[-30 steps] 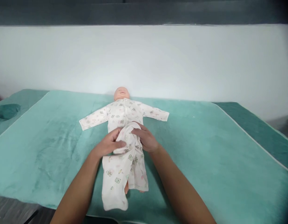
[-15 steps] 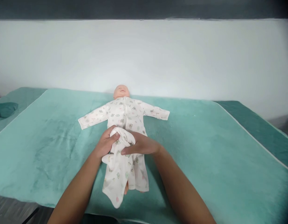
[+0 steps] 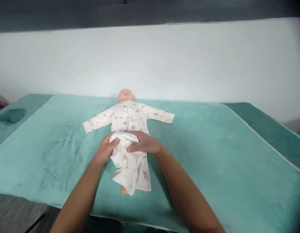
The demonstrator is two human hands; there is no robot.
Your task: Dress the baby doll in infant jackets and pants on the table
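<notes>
A baby doll [image 3: 126,95] lies on its back on a teal towel [image 3: 208,152], head towards the wall, arms spread. It wears a white printed romper [image 3: 128,117]. My left hand [image 3: 103,152] is closed on the bunched waist of the romper's trouser part [image 3: 127,166], pinching the fabric at the doll's hip. My right hand [image 3: 144,144] lies over the same bunched fabric from the right, fingers curled on it. A bare doll foot [image 3: 123,190] shows below the trouser leg.
A white wall rises right behind the doll's head. A dark green rolled cloth [image 3: 11,115] lies at the far left on a darker green cover [image 3: 268,129] that shows at both sides. The towel's near edge is close to me.
The trouser fabric has been gathered upward: the hanging leg is shorter and a bare foot now shows. Both hands shifted slightly up the doll's body, still gripping the bunched cloth.
</notes>
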